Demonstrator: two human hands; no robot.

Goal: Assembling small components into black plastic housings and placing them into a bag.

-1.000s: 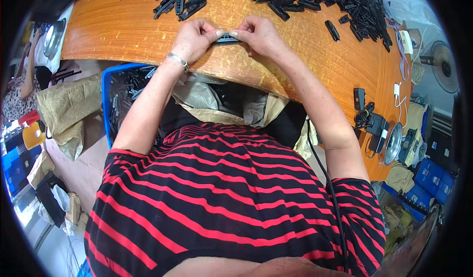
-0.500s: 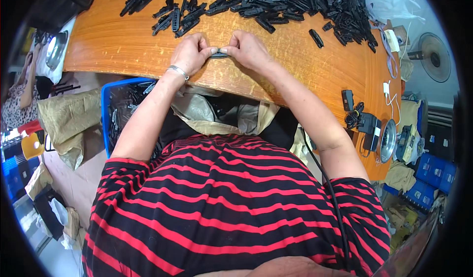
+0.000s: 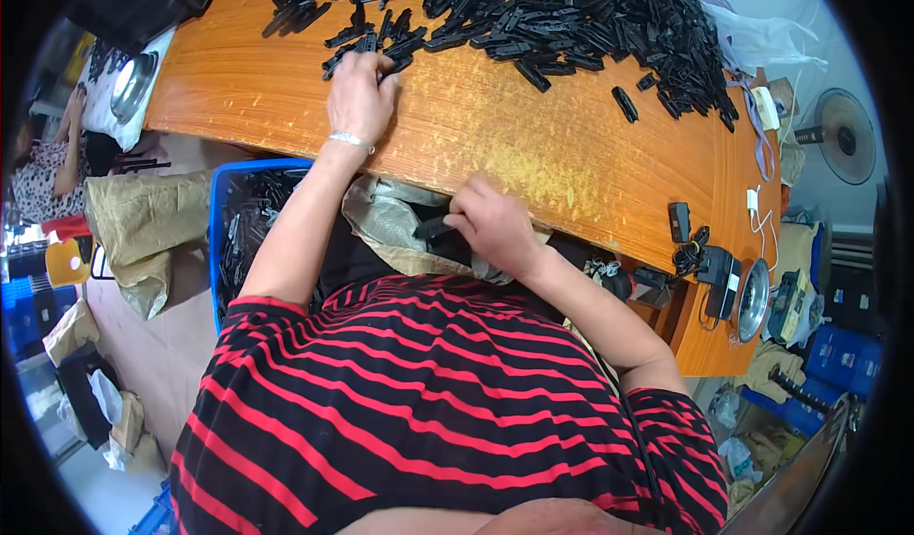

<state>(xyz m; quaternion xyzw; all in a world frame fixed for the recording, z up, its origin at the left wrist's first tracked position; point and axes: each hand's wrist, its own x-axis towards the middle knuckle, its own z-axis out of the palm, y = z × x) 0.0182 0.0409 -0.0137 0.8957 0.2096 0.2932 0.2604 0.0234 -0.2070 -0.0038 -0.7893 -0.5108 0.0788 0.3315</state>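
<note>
Two bare hands of mine are at separate spots. My left hand point(image 3: 362, 100) lies over the wood-grain worktop point(image 3: 466, 130), well in from its front edge and toward the left corner. Its fingers bend down onto a loose cluster of black plastic parts point(image 3: 345, 38), with the thumb set only a narrow gap from the index finger. The fingertips touch the parts, but I cannot tell whether they pinch one. A silvery bracelet point(image 3: 352, 141) sits on that wrist.

My right hand point(image 3: 497, 228) is at the worktop's front edge, near the middle, over the open mouth of a tan sack with silver lining point(image 3: 383, 213). The fingers are curled and closed, the thumb pressed toward the index finger, on one slim black plastic piece point(image 3: 435, 228) that sticks out leftward; its outline is blurred.

Along the worktop's far edge spreads a big heap of similar black parts point(image 3: 590, 26). One single black part point(image 3: 625, 104) lies apart, nearer me than the heap. Left of the sack, below the front edge, a blue crate point(image 3: 217, 202) holds more dark pieces, just beside my left forearm.
</note>
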